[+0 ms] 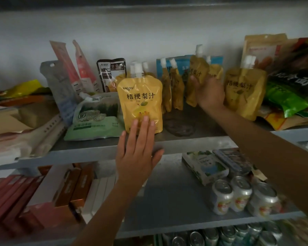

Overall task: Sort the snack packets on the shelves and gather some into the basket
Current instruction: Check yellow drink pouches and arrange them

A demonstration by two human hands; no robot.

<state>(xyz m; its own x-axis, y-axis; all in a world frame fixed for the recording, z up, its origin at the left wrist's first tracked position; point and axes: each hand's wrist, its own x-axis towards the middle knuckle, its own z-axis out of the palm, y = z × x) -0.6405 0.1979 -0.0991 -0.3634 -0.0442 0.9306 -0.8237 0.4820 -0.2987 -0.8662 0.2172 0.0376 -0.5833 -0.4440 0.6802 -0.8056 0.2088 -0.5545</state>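
A: Status of the front yellow spout pouch (140, 102)?
B: It's standing upright at the front edge of the upper shelf (96, 148), label facing out and white cap up. The left hand (138, 150) is resting straight fingers on its lower face.
A: Others?
B: The right hand (209, 93) is gripping a second yellow pouch (196, 75), tilted, further back. Two edge-on pouches (172, 89) are standing between them. A green packet (96, 119) is lying just left of the front one.

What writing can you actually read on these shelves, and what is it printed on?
"桔梗梨汁": front yellow pouch, and again on the right yellow pouch.
"100g": green packet, bottom corner.
Too blurred or small to read: the brand line on the front yellow pouch, the black-and-white packet, the cans, and the held pouch in the right hand.
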